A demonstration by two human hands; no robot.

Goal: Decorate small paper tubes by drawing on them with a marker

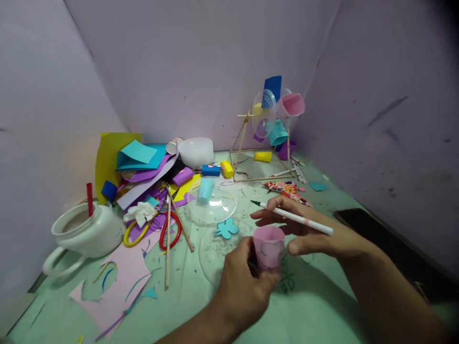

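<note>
My left hand (244, 282) is closed around a small pink paper cup (269, 246) with a dark outline drawn on its side. Just to its right, my right hand (319, 236) holds a white marker (296, 217) between its fingers, its dark tip pointing left. The right thumb is close to the cup's edge; whether it touches, I cannot tell. Beyond my hands lies a turquoise butterfly-shaped paper cutout (227, 228). A clear plastic lid (229, 203) behind it carries a light-blue paper roll (205, 190).
At the back right stands a stick frame (244, 129) bearing a wheel of clear discs and coloured paper cups. Red-handled scissors (170, 231), sticks and pink paper scraps (125, 277) lie left, near a white mug (89, 234). A dark phone-like slab (358, 222) lies right.
</note>
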